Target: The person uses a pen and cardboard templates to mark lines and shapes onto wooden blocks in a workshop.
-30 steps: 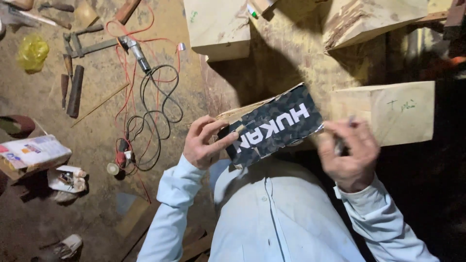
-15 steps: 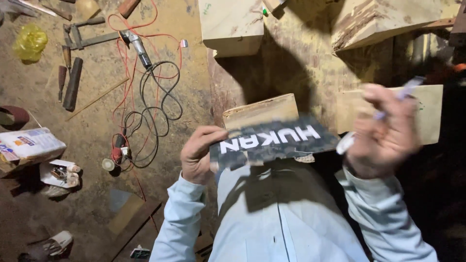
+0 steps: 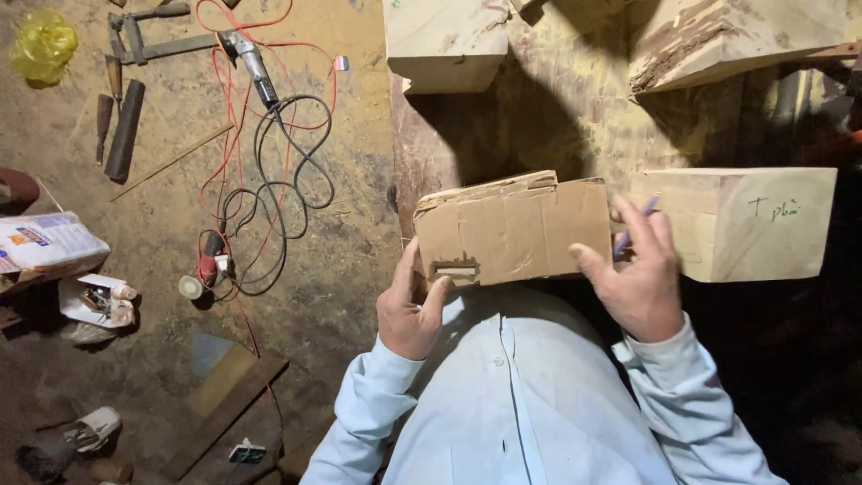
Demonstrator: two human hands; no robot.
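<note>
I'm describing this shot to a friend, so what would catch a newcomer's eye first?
First, the flat brown cardboard piece at centre, held at its lower corners by the left hand and the right hand, which also holds a pen. Next, the pale wood block to the right, and the red and black cables tangled on the dusty floor at left.

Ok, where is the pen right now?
In the head view the pen is in the right hand, at the right edge of the cardboard piece, just left of the pale wooden block.
</note>
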